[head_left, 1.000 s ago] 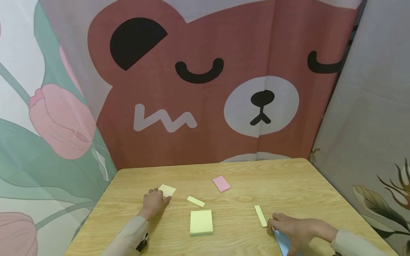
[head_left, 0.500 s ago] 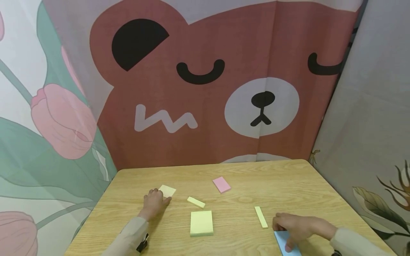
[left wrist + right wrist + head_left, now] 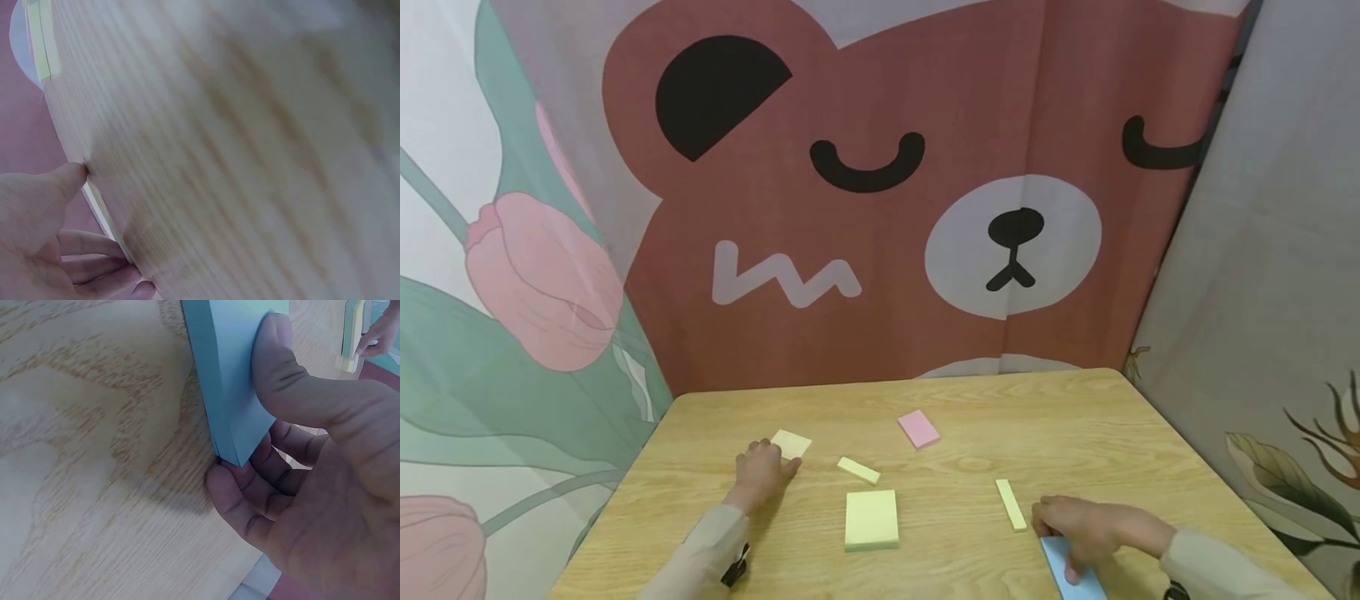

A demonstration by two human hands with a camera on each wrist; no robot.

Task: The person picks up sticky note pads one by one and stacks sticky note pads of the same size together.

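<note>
My left hand [image 3: 758,475] is at a pale cream sticky note pad [image 3: 792,443] on the table's left side, its thumb and fingers at the pad's near edges. In the left wrist view, a thin edge of this pad [image 3: 99,205] shows between thumb and fingers, which touch the tabletop. At the front right, my right hand [image 3: 1084,528] grips a blue sticky note pad [image 3: 1066,568]. The right wrist view shows the thumb lying on the face of the blue pad [image 3: 230,381] and curled fingers at its end.
A square yellow sticky note pad [image 3: 871,518] lies at the middle of the wooden table [image 3: 955,550]. A narrow yellow pad [image 3: 859,471] is behind it, and another narrow yellow pad [image 3: 1011,505] lies left of my right hand. Farther back sits a pink pad [image 3: 919,429].
My right thumb has drawn in onto the top of the blue pad, and its fingers have curled closer at the far end. The left hand has stayed at the cream pad.
</note>
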